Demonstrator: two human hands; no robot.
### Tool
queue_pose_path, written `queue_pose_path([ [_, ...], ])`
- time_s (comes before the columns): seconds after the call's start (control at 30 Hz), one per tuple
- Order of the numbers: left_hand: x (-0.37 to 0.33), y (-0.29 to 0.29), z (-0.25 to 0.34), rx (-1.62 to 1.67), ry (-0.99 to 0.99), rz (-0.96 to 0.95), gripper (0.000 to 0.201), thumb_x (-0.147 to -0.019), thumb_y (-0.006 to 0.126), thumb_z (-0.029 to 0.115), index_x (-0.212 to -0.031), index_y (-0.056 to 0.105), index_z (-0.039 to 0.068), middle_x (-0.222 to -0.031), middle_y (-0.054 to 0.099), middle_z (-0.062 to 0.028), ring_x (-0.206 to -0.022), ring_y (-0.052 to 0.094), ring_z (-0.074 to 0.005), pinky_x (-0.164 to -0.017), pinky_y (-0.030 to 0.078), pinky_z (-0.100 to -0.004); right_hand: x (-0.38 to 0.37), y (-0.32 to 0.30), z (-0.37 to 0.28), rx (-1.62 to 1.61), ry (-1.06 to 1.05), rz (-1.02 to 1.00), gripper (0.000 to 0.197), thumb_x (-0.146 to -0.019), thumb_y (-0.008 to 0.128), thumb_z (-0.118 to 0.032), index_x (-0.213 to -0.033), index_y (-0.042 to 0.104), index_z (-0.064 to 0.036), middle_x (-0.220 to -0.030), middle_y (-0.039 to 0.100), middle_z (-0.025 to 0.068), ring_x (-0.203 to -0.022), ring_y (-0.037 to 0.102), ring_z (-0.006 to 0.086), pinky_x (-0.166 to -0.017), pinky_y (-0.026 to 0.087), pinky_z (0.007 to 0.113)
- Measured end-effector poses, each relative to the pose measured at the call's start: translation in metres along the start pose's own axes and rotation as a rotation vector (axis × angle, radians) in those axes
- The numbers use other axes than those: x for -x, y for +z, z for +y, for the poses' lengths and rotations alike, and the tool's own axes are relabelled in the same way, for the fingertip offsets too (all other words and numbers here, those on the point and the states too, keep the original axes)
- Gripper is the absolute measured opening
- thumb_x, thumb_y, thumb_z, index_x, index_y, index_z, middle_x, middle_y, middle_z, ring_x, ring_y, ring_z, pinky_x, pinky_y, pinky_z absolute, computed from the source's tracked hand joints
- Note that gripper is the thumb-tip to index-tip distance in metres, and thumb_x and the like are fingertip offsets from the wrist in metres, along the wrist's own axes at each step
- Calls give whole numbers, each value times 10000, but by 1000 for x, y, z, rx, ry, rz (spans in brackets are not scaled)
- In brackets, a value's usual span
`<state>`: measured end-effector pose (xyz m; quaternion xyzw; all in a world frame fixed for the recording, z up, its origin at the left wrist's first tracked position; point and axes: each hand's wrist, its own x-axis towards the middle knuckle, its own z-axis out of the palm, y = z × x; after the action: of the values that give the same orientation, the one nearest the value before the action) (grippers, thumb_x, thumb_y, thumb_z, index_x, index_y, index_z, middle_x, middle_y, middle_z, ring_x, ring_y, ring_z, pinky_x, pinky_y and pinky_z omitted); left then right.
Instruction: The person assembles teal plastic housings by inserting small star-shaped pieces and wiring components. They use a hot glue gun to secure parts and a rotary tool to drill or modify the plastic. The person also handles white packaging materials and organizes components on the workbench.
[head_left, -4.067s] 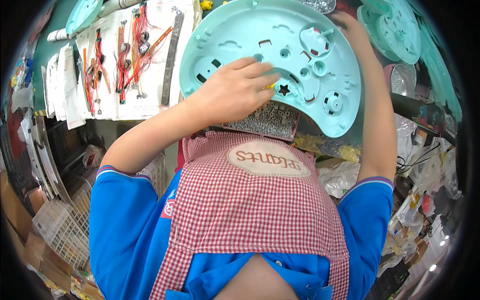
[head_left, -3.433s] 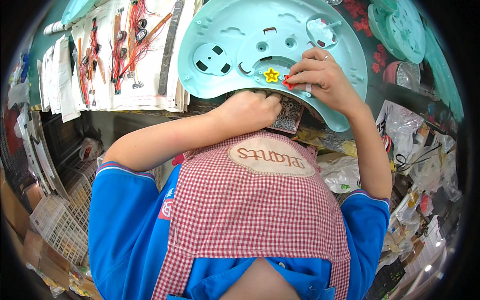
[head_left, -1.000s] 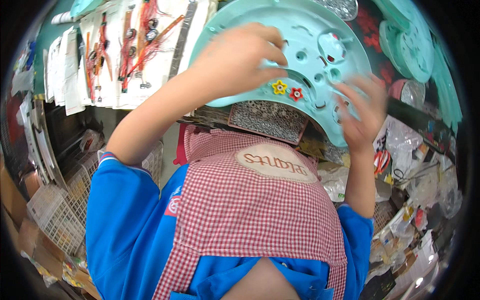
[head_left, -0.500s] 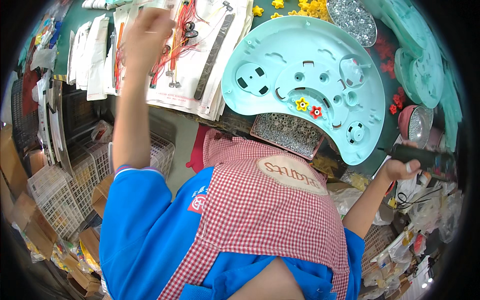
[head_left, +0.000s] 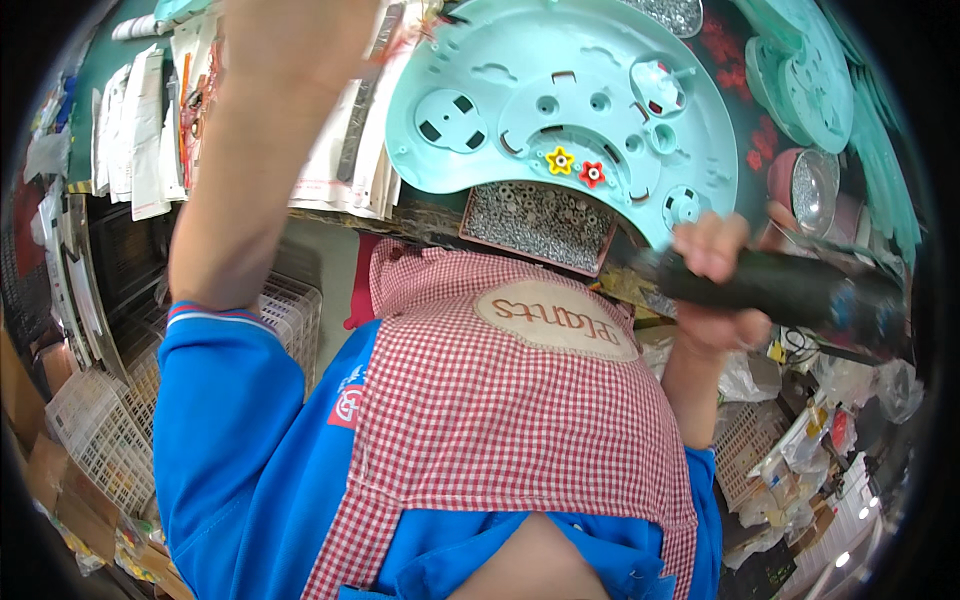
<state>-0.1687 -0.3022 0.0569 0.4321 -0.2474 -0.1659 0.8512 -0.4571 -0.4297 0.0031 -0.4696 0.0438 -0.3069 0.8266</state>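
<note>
My right hand [head_left: 712,250] is wrapped round a thick black electric screwdriver [head_left: 810,300], held nearly level with its tip pointing left at the shell's near right edge. The curved mint-green plastic shell [head_left: 520,75] lies hollow side up. A yellow star piece [head_left: 560,160] and a red star piece [head_left: 592,174] sit in its recess. At the upper left my left hand [head_left: 310,35] is blurred and partly cut off by the frame. Thin red wires [head_left: 408,42] with a dark end trail from it over the shell's left edge; its fingertips hardly show.
A tray [head_left: 535,225] of small metal parts sits below the shell, near my apron. More mint-green shells [head_left: 810,85] are stacked at the right beside a pink bowl [head_left: 808,185]. White packets [head_left: 150,130] lie at the left. Plastic crates [head_left: 100,430] stand below the bench.
My left hand has moved right from the wire bundles, with red wires trailing. My right hand has brought the screwdriver left and up to the shell. The whole view has shifted.
</note>
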Motion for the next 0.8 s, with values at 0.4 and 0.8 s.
queue_pose_path([
  [0.4,115,-3,-71,-489,-327,-382,170,-886,565,59,-1040,635,39,-886,647,-54,-806,595,-108,-715,477,-246,3,22,75,573,-80,67,777,-770,703,-457,-1296,313,-37,-743,523,64,-688,520,169,-690,462,354],
  [0.8,144,-3,-73,-1093,201,-785,96,-648,729,183,-709,684,123,-760,546,32,-733,529,-152,-623,453,-305,-18,35,22,126,-198,-39,869,-786,627,-607,-1400,254,-118,-797,529,45,-707,513,176,-705,458,348],
])
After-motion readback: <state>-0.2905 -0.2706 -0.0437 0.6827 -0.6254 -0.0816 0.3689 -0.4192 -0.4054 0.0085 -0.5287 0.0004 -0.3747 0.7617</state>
